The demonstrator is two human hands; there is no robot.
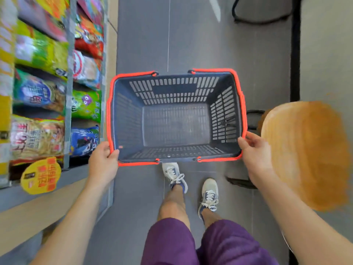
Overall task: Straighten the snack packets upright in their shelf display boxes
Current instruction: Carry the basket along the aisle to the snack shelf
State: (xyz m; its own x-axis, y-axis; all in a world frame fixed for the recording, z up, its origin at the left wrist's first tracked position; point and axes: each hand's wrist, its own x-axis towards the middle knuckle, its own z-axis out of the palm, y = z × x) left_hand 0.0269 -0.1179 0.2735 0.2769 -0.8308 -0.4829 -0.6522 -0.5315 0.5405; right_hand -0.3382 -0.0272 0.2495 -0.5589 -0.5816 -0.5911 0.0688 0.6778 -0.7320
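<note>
Snack packets [40, 48] fill the shelf [69, 54] along the left edge of the view, set in rows on either side of a grey strip. They are green, red, blue and pale, and motion blur smears most of their print. Whether they stand straight or lean cannot be told from here. Neither hand touches them.

Both hands are on a dark plastic basket [126, 119], which hangs over the grey floor [191, 35] just right of the shelf. Its two orange handles [241, 104] lie folded down along the rim.

The left hand [104, 163] grips the near left corner. Its thumb is hooked over the rim and the orange handle, and its fingers are curled underneath, out of sight. The right hand [256, 155] grips the near right corner the same way, with the thumb on top of the rim and the fingers wrapped round the outside. The slotted walls and base of the basket show plainly between the two hands.

A round yellow tag [41, 175] sticks out from the shelf edge just left of the left wrist. A round wooden stool [305, 150] stands to the right, close beside the right forearm. Below the basket are the person's white shoes [174, 174] and purple shorts [191, 243].
</note>
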